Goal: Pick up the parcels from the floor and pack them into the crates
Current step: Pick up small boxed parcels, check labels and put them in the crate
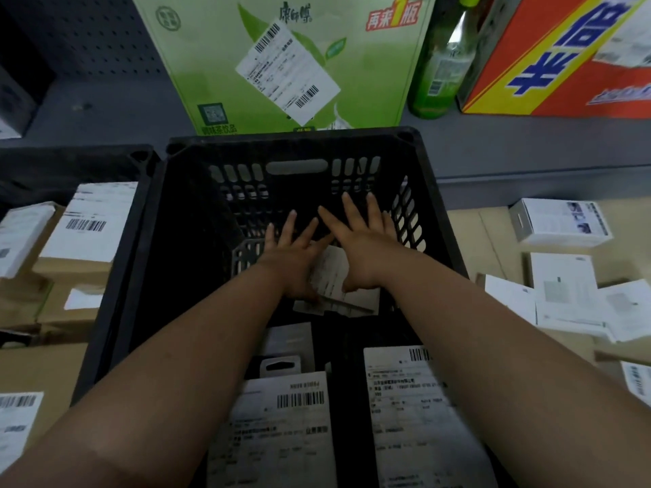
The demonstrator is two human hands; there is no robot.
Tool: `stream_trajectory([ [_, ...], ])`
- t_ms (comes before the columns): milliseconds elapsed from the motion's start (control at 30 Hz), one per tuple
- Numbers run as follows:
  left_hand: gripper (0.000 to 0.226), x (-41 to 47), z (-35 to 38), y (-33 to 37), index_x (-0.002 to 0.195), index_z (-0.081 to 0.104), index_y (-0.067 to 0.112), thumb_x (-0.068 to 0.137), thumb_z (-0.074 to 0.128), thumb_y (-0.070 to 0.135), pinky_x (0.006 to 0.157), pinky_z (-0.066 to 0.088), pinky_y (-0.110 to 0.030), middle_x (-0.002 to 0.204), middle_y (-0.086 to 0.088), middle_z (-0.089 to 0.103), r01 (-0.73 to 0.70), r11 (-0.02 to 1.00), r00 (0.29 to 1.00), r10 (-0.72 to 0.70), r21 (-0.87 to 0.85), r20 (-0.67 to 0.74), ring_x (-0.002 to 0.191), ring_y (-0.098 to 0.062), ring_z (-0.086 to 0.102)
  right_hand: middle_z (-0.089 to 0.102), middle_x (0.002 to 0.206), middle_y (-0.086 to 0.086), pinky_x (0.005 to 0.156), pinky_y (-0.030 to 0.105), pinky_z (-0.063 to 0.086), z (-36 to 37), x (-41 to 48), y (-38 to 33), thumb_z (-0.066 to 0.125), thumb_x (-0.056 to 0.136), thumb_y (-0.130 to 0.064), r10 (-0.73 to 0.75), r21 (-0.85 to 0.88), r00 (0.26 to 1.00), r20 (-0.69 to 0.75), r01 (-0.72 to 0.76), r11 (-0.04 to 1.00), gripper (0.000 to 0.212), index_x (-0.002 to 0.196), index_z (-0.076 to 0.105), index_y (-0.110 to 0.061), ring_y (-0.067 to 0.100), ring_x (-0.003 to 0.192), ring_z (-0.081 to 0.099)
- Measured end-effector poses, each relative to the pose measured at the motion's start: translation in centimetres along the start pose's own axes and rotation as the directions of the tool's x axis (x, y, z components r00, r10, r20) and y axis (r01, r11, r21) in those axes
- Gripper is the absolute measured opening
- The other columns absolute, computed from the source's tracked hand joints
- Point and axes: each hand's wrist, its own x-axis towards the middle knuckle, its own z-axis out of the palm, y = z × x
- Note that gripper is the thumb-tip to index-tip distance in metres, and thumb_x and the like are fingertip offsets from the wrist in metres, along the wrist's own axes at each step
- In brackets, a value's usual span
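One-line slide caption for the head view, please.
The left hand and right hand, fingers straight, rest on a small white parcel inside the black crate; more white parcels lie on the floor.

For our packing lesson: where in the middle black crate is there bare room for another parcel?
In the black crate the far end looks bare, from the left hand and right hand to the slotted far wall. Its near end is crowded with labelled parcels.

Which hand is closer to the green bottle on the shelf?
Right. The right hand is in the black crate, below and left of the green bottle; the left hand lies farther left beside it.
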Motion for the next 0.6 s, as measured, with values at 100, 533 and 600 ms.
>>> stream_trajectory([
  [100,0.131,1.2,0.7,0.8,0.156,-0.021,0.034,0.07,0.068,0.079,0.116,-0.016,-0.066,0.163,-0.005,-0.033,-0.038,0.993,0.999,0.035,0.112,0.031,0.144,-0.034,-0.039,-0.036,0.159,-0.001,0.119,0.051,-0.011,-0.1,0.2,0.2,0.071,0.081,-0.004,0.016,0.057,1.0,0.005,-0.016,0.998,0.119,0.154,-0.016,-0.04,0.034,0.143,-0.037],
  [533,0.119,2.9,1.9,1.3,0.156,-0.024,0.026,0.087,0.07,0.051,0.118,-0.006,-0.068,0.166,-0.021,-0.016,-0.129,0.956,0.983,0.088,0.264,0.159,0.153,-0.04,-0.011,-0.027,0.163,0.0,0.121,0.049,-0.003,-0.5,0.2,-0.5,0.073,0.081,-0.005,0.02,0.117,0.997,0.074,-0.029,0.993,0.122,0.153,-0.018,-0.042,0.032,0.148,-0.028],
  [600,0.113,2.4,2.3,1.5,0.156,-0.023,0.028,0.09,0.065,0.053,0.118,-0.003,-0.069,0.166,-0.022,-0.011,-0.136,0.947,0.986,0.101,0.291,0.132,0.153,-0.042,-0.004,-0.026,0.163,0.0,0.121,0.049,-0.003,-0.6,0.2,-0.6,0.072,0.081,-0.004,0.029,0.124,0.997,0.066,-0.037,0.992,0.121,0.153,-0.018,-0.042,0.032,0.148,-0.027],
])
